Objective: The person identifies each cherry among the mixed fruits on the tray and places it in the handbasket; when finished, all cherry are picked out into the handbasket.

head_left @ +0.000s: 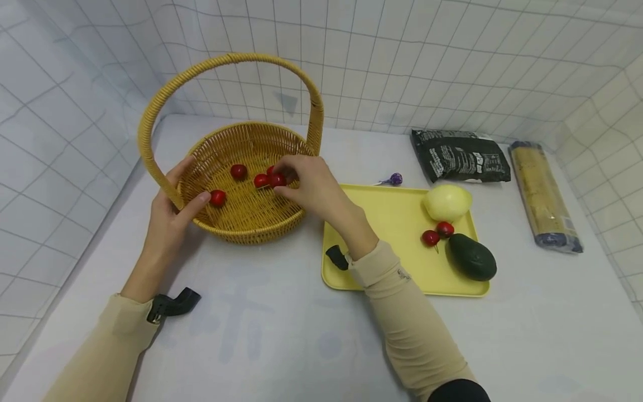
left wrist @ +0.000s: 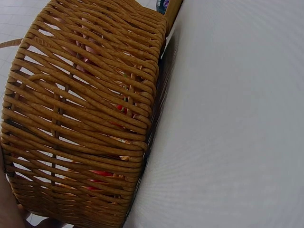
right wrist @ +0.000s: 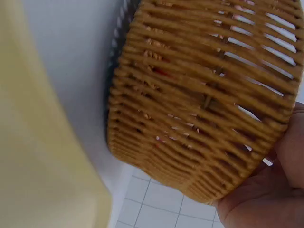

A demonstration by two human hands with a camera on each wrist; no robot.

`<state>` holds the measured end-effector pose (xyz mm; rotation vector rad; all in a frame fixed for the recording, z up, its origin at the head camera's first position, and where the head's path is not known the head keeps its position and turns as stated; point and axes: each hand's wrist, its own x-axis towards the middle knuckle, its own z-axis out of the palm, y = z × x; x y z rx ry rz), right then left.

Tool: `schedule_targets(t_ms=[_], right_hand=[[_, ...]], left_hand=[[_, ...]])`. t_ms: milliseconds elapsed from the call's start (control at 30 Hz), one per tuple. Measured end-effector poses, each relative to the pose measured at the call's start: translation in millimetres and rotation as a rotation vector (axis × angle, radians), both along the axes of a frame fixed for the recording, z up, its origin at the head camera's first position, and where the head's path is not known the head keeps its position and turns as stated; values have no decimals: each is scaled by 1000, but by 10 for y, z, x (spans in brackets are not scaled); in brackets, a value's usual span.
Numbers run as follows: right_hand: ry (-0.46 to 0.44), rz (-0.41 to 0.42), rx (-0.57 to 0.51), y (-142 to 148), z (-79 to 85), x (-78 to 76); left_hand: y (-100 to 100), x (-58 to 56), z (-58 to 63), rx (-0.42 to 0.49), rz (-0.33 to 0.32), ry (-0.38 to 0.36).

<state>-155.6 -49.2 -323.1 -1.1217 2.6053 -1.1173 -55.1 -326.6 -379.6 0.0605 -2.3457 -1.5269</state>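
Head view: left hand (head_left: 173,209) clamped on wicker basket (head_left: 251,237), right hand (head_left: 315,181) pinching red cherry (head_left: 277,180) inside; if left slackens, a bump could tilt basket.

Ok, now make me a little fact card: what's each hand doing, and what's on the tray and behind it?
Left hand: holds round tan wicker basket by the rim
Right hand: curled round small shiny red cherry inside basket
Yellow rectangular tray: pale yellow oval fruit, dark green oval fruit, two red cherries
Behind tray: purple lollipop, shiny black packet
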Motion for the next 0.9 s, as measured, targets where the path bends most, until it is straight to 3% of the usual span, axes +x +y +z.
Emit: schedule_targets(t_ms=[433,900], right_hand=[[47,2,41,11,-6,-30],[52,2,-123,230,205,-7]], left_hand=[[-4,9,17,0,1,-11],[17,18,22,9,-4,-8]])
